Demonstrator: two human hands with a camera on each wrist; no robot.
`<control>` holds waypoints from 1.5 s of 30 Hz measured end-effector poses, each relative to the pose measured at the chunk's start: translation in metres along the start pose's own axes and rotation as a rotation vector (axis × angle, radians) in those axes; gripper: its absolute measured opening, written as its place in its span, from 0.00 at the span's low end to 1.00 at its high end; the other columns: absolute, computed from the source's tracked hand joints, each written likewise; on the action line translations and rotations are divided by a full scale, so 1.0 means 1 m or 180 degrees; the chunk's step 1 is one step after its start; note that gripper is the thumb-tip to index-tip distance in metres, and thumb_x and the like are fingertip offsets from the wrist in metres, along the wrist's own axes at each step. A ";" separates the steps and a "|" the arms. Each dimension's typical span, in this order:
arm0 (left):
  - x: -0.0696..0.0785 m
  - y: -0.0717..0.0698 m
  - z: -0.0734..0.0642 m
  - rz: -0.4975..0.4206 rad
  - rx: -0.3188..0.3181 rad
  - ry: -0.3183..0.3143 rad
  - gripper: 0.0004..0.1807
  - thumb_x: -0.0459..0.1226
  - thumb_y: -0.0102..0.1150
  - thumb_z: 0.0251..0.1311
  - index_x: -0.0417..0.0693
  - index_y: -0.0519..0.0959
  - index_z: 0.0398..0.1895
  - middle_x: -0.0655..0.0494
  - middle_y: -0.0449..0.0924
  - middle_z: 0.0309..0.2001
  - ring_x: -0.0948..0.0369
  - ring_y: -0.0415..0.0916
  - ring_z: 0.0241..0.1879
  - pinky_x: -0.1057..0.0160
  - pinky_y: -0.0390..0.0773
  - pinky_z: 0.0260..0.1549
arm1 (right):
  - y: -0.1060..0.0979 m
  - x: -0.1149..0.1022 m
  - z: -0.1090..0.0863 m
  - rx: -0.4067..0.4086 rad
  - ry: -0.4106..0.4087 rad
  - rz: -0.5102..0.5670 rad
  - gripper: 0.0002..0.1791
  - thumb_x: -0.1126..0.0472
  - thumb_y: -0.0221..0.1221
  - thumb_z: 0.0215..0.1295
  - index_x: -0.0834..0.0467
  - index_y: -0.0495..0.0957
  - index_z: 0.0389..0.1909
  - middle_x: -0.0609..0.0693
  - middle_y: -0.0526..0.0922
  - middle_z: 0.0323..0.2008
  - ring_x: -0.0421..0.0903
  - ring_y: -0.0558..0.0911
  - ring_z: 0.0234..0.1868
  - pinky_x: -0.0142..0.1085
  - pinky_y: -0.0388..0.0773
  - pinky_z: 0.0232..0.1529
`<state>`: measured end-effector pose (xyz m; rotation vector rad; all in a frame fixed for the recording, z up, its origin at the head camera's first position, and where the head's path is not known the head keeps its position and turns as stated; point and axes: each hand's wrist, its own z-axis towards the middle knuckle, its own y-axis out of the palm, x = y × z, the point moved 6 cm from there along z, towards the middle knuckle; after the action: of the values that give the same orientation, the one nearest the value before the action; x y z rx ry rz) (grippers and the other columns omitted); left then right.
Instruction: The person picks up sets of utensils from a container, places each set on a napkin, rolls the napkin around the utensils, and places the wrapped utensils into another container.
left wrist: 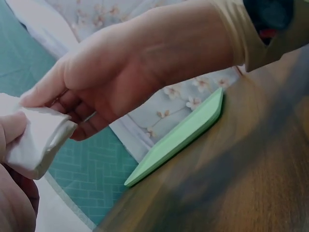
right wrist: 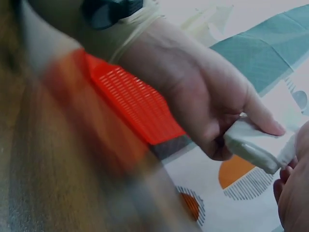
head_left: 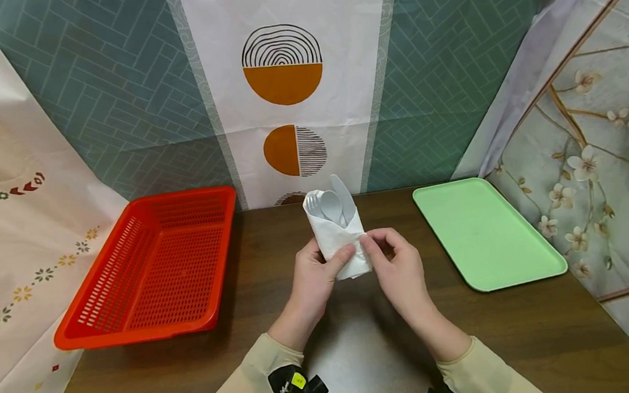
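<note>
A folded white napkin [head_left: 333, 235] is wrapped as a pocket round a white plastic fork [head_left: 313, 204], spoon [head_left: 331, 206] and knife [head_left: 344, 195], whose heads stick out of its top. My left hand [head_left: 313, 278] grips the bundle from the left, thumb across its front. On the other side my right hand [head_left: 399, 270] pinches the napkin's right edge between thumb and fingers. Both hands hold it up over the middle of the table. In the right wrist view the napkin's folded lower end [right wrist: 256, 145] shows, while the cutlery handles are hidden inside.
A red perforated plastic basket [head_left: 224, 254] stands on the brown table [head_left: 340, 356] at the left. At the right lies a light green tray [head_left: 486, 231]. Patterned cloths hang behind and at both sides.
</note>
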<state>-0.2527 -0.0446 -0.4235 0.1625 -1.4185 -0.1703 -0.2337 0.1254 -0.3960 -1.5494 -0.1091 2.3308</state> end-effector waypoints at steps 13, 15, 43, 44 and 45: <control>0.006 -0.010 -0.005 0.0144 0.0120 -0.0008 0.17 0.31 0.77 0.66 0.32 0.85 0.55 0.47 0.90 0.43 0.60 0.86 0.39 0.64 0.87 0.39 | 0.002 0.000 0.003 0.0097 0.0166 0.0312 0.10 0.57 0.66 0.81 0.59 0.90 0.45 0.55 0.90 0.41 0.45 0.83 0.41 0.29 0.77 0.42; 0.006 -0.014 -0.006 0.0156 0.0175 -0.0019 0.17 0.31 0.77 0.66 0.32 0.85 0.54 0.48 0.90 0.42 0.61 0.86 0.38 0.64 0.87 0.38 | 0.004 0.000 0.003 0.0041 0.0174 0.0282 0.09 0.57 0.67 0.81 0.59 0.90 0.46 0.56 0.90 0.42 0.45 0.83 0.41 0.29 0.77 0.43; 0.047 -0.080 -0.010 0.1124 0.0399 -0.0079 0.20 0.36 0.80 0.65 0.39 0.86 0.57 0.45 0.91 0.46 0.51 0.88 0.39 0.57 0.89 0.39 | 0.040 -0.010 -0.011 -0.0515 -0.0850 -0.1010 0.14 0.56 0.72 0.76 0.53 0.89 0.58 0.45 0.90 0.51 0.47 0.86 0.54 0.52 0.85 0.50; 0.049 -0.083 -0.011 0.1179 0.0402 -0.0082 0.20 0.36 0.80 0.65 0.40 0.87 0.58 0.45 0.91 0.47 0.50 0.88 0.40 0.56 0.89 0.40 | 0.042 -0.010 -0.012 -0.0529 -0.0907 -0.1069 0.15 0.56 0.72 0.76 0.52 0.88 0.59 0.45 0.90 0.52 0.48 0.86 0.55 0.52 0.85 0.51; 0.051 -0.086 -0.011 0.1241 0.0404 -0.0086 0.21 0.36 0.80 0.65 0.41 0.87 0.59 0.46 0.91 0.48 0.50 0.88 0.41 0.55 0.90 0.41 | 0.044 -0.010 -0.012 -0.0546 -0.0957 -0.1125 0.16 0.55 0.72 0.75 0.52 0.88 0.60 0.45 0.90 0.54 0.48 0.86 0.57 0.53 0.86 0.51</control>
<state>-0.2362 -0.1393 -0.3941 -0.0144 -1.4608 0.2397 -0.2292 0.0794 -0.4027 -1.1246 -0.6174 2.2894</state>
